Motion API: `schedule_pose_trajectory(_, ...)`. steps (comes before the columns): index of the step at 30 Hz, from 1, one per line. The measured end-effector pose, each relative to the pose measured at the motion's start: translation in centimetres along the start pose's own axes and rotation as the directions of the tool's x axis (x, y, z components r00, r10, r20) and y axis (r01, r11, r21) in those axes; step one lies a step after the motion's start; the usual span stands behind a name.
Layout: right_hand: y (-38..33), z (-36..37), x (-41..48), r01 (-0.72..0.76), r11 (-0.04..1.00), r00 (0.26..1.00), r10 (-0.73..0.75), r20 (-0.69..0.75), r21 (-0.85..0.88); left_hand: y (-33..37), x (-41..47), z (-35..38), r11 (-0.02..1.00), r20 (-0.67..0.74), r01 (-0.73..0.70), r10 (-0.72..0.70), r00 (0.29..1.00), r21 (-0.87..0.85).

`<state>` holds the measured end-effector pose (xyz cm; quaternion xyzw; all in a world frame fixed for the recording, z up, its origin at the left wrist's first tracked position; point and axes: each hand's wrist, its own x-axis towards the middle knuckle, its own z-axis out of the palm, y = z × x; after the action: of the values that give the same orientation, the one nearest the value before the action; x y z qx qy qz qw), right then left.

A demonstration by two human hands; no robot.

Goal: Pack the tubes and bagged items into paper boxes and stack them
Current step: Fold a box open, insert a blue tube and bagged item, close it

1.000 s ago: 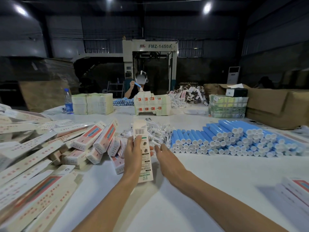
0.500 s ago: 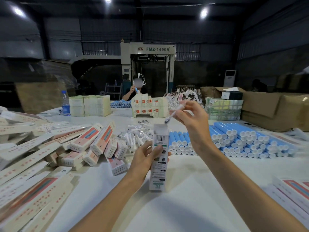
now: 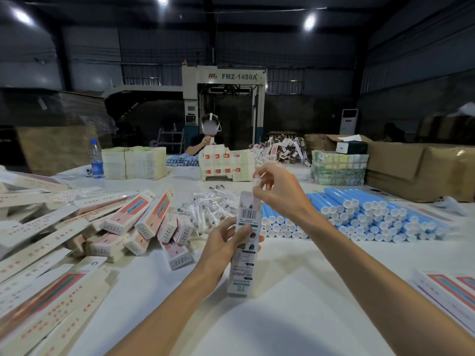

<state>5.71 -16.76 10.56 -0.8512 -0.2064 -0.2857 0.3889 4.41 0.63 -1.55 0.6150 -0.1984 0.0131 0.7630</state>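
Above white table (image 3: 295, 304), left hand (image 3: 223, 242) grips upright paper box (image 3: 243, 273); right hand (image 3: 277, 191) pinches bagged item (image 3: 255, 185) at box mouth

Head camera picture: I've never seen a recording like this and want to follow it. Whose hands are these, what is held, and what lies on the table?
No machine works here: a person wears a camera on the head, so this one picture looks forward and down at their own hands. The left hand grips an upright paper box; the right hand pinches a bagged item at the box's top end. On the white table lie blue tubes at right, a heap of bagged items in the middle, and more boxes at left.
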Motion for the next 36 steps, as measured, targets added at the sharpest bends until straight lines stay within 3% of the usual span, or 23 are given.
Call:
schedule_pose_trajectory(3,0.1,1.0,-1.0,-0.006,0.999,0.998,0.003,0.064,0.047,-0.1,0.0,0.0,1.000,-0.018,0.002,-0.002,1.000,-0.005)
schedule_pose_trajectory(10,1.9,2.4,-2.6,0.096,0.993,0.987,-0.086,0.134,-0.065,0.0,0.0,0.0,0.998,-0.064,-0.019,0.023,0.998,0.056)
schedule_pose_trajectory(12,2.8,2.5,-3.4,0.102,0.995,0.994,-0.101,0.032,-0.007,0.1,-0.1,-0.1,0.993,-0.077,-0.050,0.058,0.995,0.104)
schedule_pose_trajectory(15,4.1,2.8,-4.7,0.017,0.985,0.991,0.005,-0.130,0.172,0.3,-0.2,0.0,0.987,-0.084,-0.076,0.088,0.993,0.143)
schedule_pose_trajectory(17,4.7,3.4,-5.8,-0.028,0.957,0.994,0.059,-0.097,0.290,0.4,-0.2,0.1,0.988,-0.085,-0.079,0.091,0.992,0.133)
schedule_pose_trajectory(21,5.2,5.4,-7.6,-0.008,0.921,0.999,0.024,-0.036,0.389,0.6,-0.3,0.2,0.991,-0.119,-0.117,0.124,0.985,0.065)
schedule_pose_trajectory(24,5.4,5.7,-7.6,-0.027,0.897,0.999,0.037,-0.014,0.441,0.8,-0.4,0.0,0.974,-0.131,-0.189,0.205,0.970,0.128)
schedule_pose_trajectory(26,5.6,5.5,-7.6,-0.029,0.896,1.000,0.029,0.006,0.443,0.9,-0.4,0.0,0.958,-0.097,-0.220,0.240,0.966,0.184)
schedule_pose_trajectory(36,6.4,4.1,-7.8,-0.088,0.913,0.988,0.030,0.150,0.398,0.7,-0.7,0.4,0.975,-0.019,-0.141,0.146,0.989,0.175)
